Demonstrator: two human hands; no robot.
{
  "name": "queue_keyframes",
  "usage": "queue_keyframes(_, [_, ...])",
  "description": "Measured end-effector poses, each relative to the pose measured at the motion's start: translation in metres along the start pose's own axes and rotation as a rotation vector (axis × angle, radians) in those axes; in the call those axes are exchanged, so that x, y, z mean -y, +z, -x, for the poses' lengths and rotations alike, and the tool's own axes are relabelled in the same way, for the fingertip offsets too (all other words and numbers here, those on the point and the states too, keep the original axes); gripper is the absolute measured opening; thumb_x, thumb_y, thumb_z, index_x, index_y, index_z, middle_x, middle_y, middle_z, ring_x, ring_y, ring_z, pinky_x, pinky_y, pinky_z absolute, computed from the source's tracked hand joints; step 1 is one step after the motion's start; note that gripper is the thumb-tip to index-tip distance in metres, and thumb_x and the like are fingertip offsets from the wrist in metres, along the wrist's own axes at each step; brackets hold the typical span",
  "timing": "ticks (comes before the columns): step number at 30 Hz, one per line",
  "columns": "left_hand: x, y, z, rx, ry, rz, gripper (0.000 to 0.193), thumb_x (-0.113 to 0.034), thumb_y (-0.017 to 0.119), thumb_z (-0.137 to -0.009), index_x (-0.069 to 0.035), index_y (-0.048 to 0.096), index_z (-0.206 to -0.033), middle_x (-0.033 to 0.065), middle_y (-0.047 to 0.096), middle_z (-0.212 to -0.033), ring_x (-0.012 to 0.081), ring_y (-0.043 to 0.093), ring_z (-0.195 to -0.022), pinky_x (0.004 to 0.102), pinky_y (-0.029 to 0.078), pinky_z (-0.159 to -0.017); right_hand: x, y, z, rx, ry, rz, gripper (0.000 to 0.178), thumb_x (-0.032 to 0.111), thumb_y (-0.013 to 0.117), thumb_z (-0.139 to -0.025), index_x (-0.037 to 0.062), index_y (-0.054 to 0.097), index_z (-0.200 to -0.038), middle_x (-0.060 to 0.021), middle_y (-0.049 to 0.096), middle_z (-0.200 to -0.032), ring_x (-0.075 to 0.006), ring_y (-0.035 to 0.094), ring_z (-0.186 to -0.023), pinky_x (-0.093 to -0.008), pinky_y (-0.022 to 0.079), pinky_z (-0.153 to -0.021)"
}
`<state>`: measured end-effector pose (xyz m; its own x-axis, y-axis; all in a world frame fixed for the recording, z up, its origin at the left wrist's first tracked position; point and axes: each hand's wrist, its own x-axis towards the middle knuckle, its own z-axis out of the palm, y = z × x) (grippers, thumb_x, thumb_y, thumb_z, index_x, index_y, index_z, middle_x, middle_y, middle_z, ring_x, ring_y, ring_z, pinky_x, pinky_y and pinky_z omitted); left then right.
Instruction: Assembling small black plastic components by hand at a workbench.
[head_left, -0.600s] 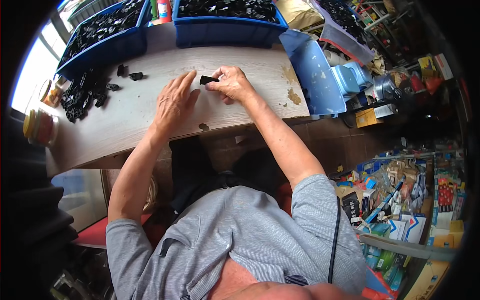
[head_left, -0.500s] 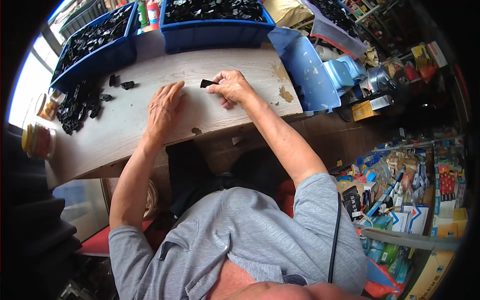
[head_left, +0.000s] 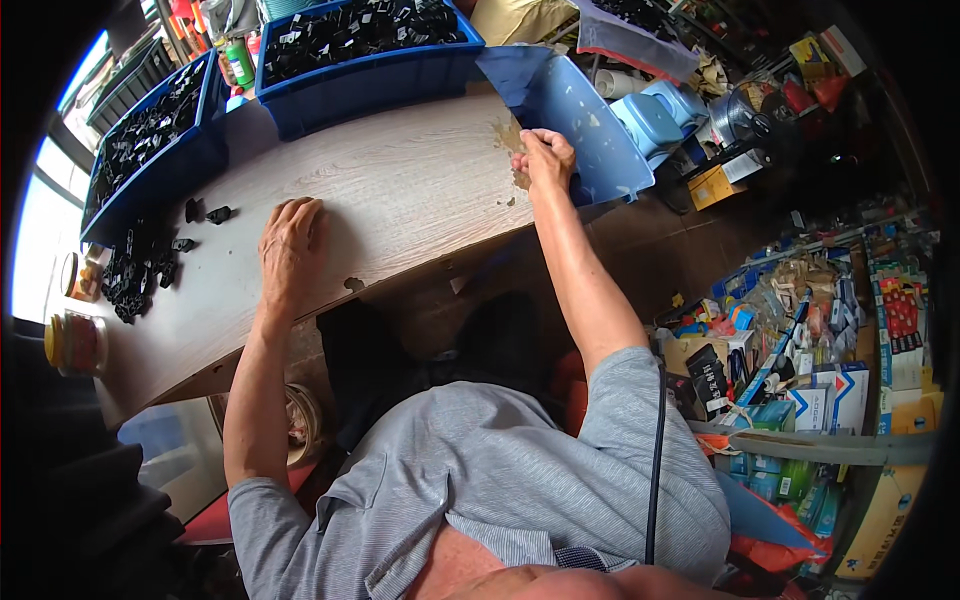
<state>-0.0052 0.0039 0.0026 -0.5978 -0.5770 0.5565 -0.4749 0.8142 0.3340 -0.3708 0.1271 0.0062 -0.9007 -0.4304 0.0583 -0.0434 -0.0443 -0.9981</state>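
My left hand (head_left: 291, 240) rests on the wooden table (head_left: 400, 150), loosely bent, with its fingers a little apart and nothing visible in it. At the table's right end, my right hand (head_left: 547, 160) is closed in a pinch beside the light blue bin (head_left: 605, 150). Whatever its fingers hold, if anything, cannot be made out. To the left of my left hand lies a pile of small black plastic parts (head_left: 135, 270). A few loose ones, among them a black part (head_left: 218, 215), lie between the pile and that hand.
Two dark blue crates, one at the back (head_left: 370, 85) and one at the left (head_left: 160, 160), hold many black parts. Jars (head_left: 75, 343) stand at the table's left edge. Pale blue containers (head_left: 650, 120) sit beyond the bin, and shelves of packaged goods (head_left: 800, 390) line the right.
My right hand has moved right, from mid-table to the light blue bin; the black part seen in its fingers is no longer visible. The view has shifted, and my left hand stays on the table.
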Motion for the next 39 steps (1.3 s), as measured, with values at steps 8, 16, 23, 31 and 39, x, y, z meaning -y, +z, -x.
queue_keyframes(8, [-0.001, -0.001, -0.001, 0.015, 0.001, -0.043, 0.021, -0.012, 0.068, -0.093, -0.002, 0.071, -0.111, 0.0128, 0.072, -0.115, 0.0321, 0.066, -0.111, 0.0407, 0.052, -0.097, -0.006, 0.008, 0.039, 0.120, -0.047, -0.027, 0.014, 0.010, 0.074, -0.088, -0.0004, 0.066, -0.093, -0.0026, 0.061, -0.065, -0.0109, 0.059, -0.055, -0.0263, 0.054, -0.054])
queue_keyframes(16, [-0.008, -0.001, -0.005, 0.025, -0.029, -0.082, 0.020, -0.013, 0.065, -0.096, -0.002, 0.072, -0.111, 0.0141, 0.072, -0.117, 0.0330, 0.066, -0.111, 0.0409, 0.052, -0.098, -0.030, 0.012, 0.043, 0.129, -0.343, 0.187, 0.018, 0.022, 0.074, -0.086, 0.0041, 0.068, -0.087, -0.0043, 0.059, -0.061, -0.0169, 0.058, -0.055, -0.0345, 0.050, -0.058])
queue_keyframes(23, [-0.007, 0.000, -0.008, -0.007, -0.012, -0.119, 0.021, -0.012, 0.069, -0.092, -0.003, 0.071, -0.111, 0.0140, 0.071, -0.116, 0.0340, 0.065, -0.112, 0.0415, 0.051, -0.098, -0.014, 0.012, 0.042, 0.192, -0.207, 0.082, 0.021, 0.016, 0.078, -0.088, 0.0007, 0.067, -0.096, 0.0010, 0.055, -0.062, -0.0063, 0.055, -0.051, -0.0229, 0.048, -0.046])
queue_keyframes(31, [-0.012, 0.001, -0.042, -0.054, 0.019, 0.021, 0.043, -0.016, 0.080, -0.086, -0.008, 0.066, -0.126, 0.0167, 0.065, -0.129, 0.0389, 0.061, -0.119, 0.0472, 0.051, -0.099, 0.000, 0.037, 0.018, 0.158, -0.064, -0.095, 0.032, 0.021, 0.083, -0.085, 0.0004, 0.065, -0.100, 0.0011, 0.055, -0.063, -0.0063, 0.054, -0.053, -0.0237, 0.049, -0.047])
queue_keyframes(39, [-0.054, 0.017, -0.210, -0.165, 0.196, -0.014, 0.064, -0.036, 0.081, -0.084, -0.014, 0.060, -0.140, 0.0196, 0.055, -0.144, 0.0402, 0.051, -0.133, 0.0486, 0.047, -0.107, -0.019, 0.054, -0.024, 0.048, -0.179, 0.170, 0.028, 0.021, 0.080, -0.087, 0.0005, 0.065, -0.099, 0.0001, 0.056, -0.067, -0.0075, 0.051, -0.052, -0.0251, 0.048, -0.046])
